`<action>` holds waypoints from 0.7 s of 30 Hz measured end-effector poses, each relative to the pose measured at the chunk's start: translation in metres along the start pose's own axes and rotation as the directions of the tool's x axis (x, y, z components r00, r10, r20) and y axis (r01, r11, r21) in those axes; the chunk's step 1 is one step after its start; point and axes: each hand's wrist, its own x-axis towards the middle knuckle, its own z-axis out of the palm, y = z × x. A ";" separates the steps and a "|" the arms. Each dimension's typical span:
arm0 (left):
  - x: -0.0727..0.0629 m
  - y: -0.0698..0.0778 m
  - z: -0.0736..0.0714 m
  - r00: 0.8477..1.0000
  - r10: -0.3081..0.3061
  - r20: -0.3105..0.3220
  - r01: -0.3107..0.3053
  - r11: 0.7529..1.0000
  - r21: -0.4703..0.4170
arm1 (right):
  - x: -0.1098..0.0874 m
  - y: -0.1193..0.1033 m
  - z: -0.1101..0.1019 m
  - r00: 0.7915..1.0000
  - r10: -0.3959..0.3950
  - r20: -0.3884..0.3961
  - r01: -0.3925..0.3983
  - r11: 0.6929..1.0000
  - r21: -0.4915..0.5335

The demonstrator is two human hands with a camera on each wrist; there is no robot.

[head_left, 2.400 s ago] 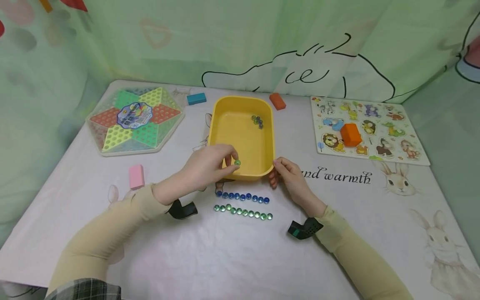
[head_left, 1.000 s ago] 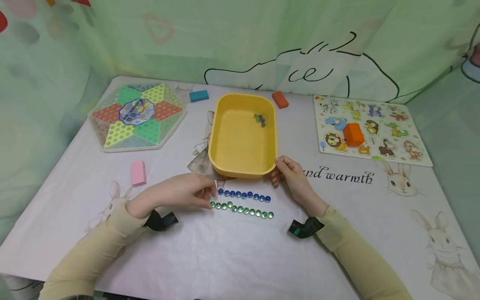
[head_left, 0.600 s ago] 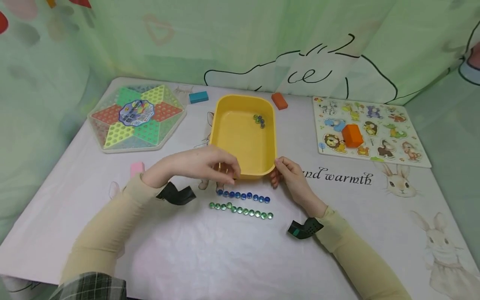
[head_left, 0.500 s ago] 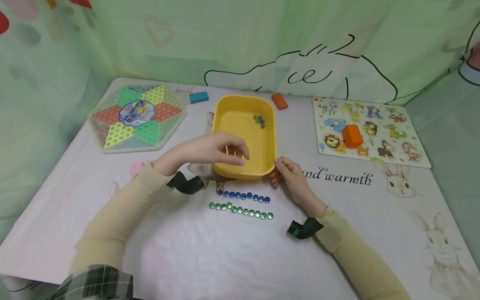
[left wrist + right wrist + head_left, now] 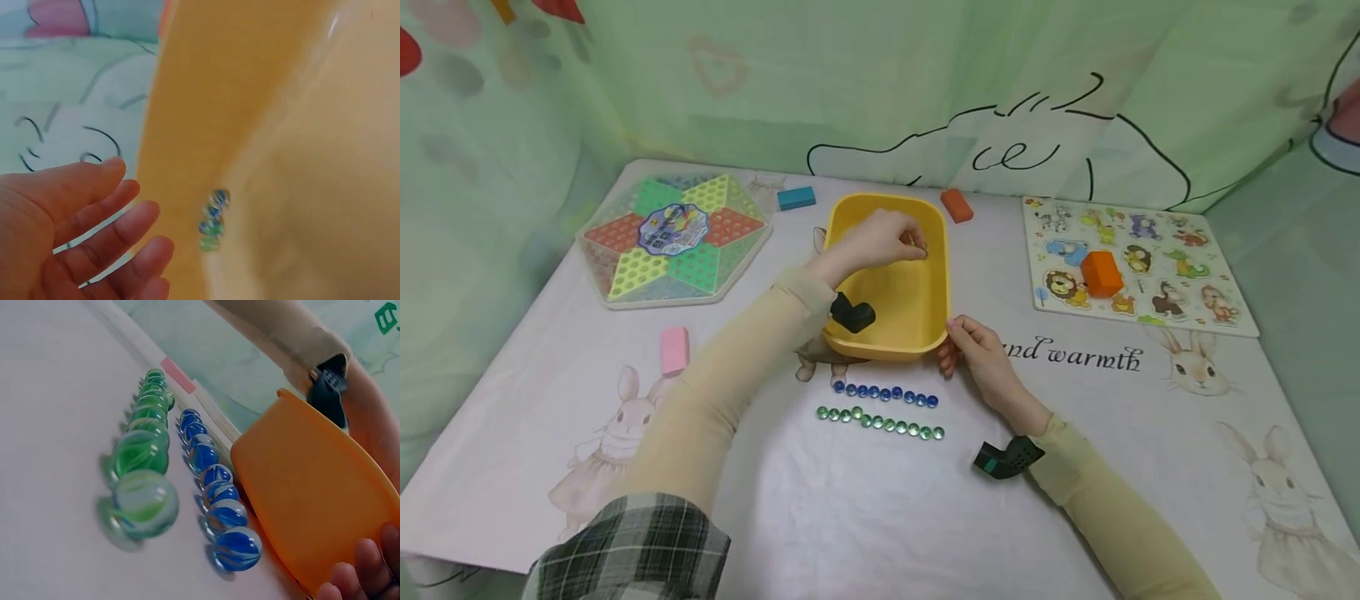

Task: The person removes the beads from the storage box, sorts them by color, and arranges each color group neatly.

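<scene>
My left hand [image 5: 886,237] reaches over the far right part of the yellow tub [image 5: 887,350], its fingers loosely bent. In the left wrist view several blue and green marbles [image 5: 212,226] lie in the tub, apart from the fingertips; the head view mostly hides them behind the hand. My right hand [image 5: 988,362] holds the tub's near right corner, thumb at the rim and fingers against the outside wall. In front of the tub lie a row of blue marbles [image 5: 885,393] and, nearer, a slightly uneven row of green marbles [image 5: 890,425].
A Chinese checkers board [image 5: 673,237] lies at the back left. A pink block [image 5: 674,350], a blue block [image 5: 796,197] and a red-orange block [image 5: 957,205] lie around the tub. At right, an orange block [image 5: 1102,273] stands on an animal puzzle board [image 5: 1213,312].
My left hand took a green marble from the tub to the left end of the green row, let it go, then moved back over the tub's far right. The right hand stayed put.
</scene>
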 end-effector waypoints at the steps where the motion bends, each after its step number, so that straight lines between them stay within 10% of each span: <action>1: 0.003 -0.001 0.002 1.000 -0.013 0.001 0.013 1.000 0.006 | 0.000 0.000 0.000 1.000 0.002 0.001 -0.002 1.000 0.001; 21: 0.042 -0.002 0.023 0.974 -0.187 0.131 0.126 0.920 0.372 | 0.000 0.004 -0.001 1.000 -0.010 -0.003 0.010 1.000 -0.001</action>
